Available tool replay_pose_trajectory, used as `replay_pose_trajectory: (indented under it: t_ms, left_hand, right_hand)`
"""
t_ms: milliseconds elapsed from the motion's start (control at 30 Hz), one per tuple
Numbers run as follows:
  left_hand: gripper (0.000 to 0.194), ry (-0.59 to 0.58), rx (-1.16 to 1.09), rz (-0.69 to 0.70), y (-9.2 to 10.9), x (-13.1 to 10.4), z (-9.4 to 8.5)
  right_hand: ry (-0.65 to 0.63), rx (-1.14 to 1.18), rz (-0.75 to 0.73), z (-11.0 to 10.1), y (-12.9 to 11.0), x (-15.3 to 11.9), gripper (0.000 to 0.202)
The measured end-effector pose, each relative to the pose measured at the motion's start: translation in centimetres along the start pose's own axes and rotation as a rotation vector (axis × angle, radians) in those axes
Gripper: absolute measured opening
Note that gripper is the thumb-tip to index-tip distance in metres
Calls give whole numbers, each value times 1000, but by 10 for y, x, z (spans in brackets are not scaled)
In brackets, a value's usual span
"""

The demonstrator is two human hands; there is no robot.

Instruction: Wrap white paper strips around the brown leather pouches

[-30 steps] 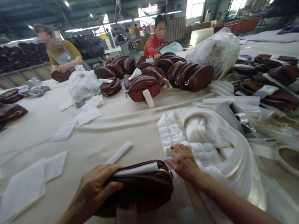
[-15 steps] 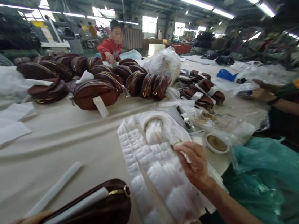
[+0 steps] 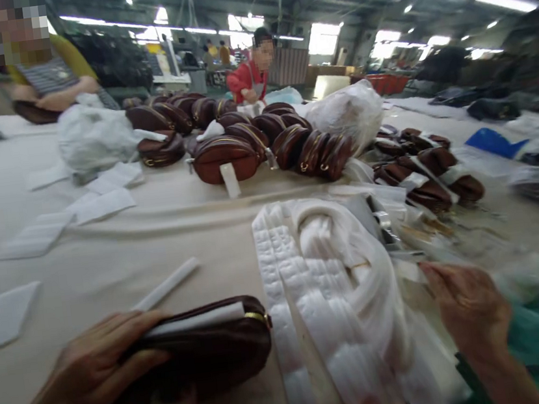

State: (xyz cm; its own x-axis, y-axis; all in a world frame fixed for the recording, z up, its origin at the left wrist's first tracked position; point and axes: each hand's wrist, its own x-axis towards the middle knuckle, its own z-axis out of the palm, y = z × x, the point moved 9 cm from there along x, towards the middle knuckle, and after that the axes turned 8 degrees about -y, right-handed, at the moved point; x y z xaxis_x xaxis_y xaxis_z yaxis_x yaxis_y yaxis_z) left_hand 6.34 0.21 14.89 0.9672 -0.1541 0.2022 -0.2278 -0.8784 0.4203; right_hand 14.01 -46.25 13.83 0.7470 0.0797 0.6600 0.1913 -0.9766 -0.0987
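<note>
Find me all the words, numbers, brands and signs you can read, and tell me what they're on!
There are none that I can read.
Brown bag in the left hand: no writing can be made out.
White strip on another bag's front: no writing can be made out.
Yellow patch far back: too small and blurred to tell.

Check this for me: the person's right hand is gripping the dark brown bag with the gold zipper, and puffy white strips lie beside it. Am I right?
Almost! The head view shows the left hand gripping the dark brown bag with the gold zipper. The puffy white strips do lie beside it.
</note>
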Motion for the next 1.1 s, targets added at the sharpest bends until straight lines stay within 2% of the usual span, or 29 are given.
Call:
replay_pose_trajectory:
  t_ms: [67,167,233,300,400,500,700,767,867,933,1000,1100]
  left_hand:
    - [41,-49,-5,-31,2,-1,-3]
    - [42,-104,-16,-27,9,1,-3]
    - [41,-107,-8,-14,12,0,-5]
    - [40,-107,-1,-7,13,-4,-5]
    - [41,-105,2,10,12,-9,-5]
    - [40,-86,2,42,12,-13,-6]
    - [38,-76,-22,69,10,-14,-4]
    - [36,-78,-44,89,11,-12,-3]
    - [34,-75,-83,118,11,-11,-3]
    - [34,-94,-106,123,10,-10,-1]
    - [36,-125,-121,120,9,-9,2]
    - [39,-155,-136,104,7,-7,5]
  right_hand:
    - [-58,225,-137,6,-61,9,38]
    - [-306,472,-336,47,-162,8,38]
    - [-389,431,-398,80,-214,4,28]
    - [-423,320,-372,114,-243,3,25]
    - [-454,270,-318,152,-259,3,15]
    - [-428,324,-345,165,-263,-1,17]
    - [-307,461,-346,155,-256,6,27]
    - [-291,541,-384,149,-263,10,26]
    - [-374,714,-586,143,-292,1,26]
    - [-477,821,-648,145,-305,-8,27]
    - [-600,949,-517,156,-304,-9,27]
    - [-807,1148,-141,185,-289,-8,28]
